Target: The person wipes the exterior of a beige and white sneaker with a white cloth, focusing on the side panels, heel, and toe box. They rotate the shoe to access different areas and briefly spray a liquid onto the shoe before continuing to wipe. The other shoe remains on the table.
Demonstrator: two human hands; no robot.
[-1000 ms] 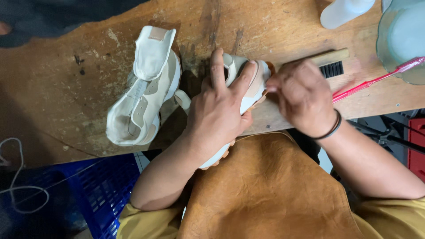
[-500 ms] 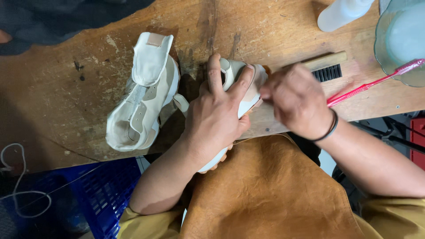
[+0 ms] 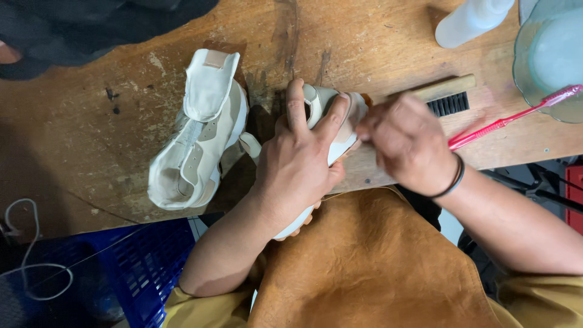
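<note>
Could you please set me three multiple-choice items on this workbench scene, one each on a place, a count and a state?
1. Where does the pink toothbrush lie?
A. on the blue crate
B. at the bench's right side, its head on the glass bowl
C. inside the second shoe

2. How many pale shoes are in view?
A. two
B. one
C. four

3. How is the shoe in the middle held?
A. it lies untouched
B. it hangs from a hook
C. the left hand grips it while the right hand works at its toe end

Answers: 1 B, the brush slants from the wooden bench up onto the bowl's rim. 2 A, one is gripped and the second shoe lies to its left. 3 C, the left fingers wrap over it and the right hand presses against its end.
</note>
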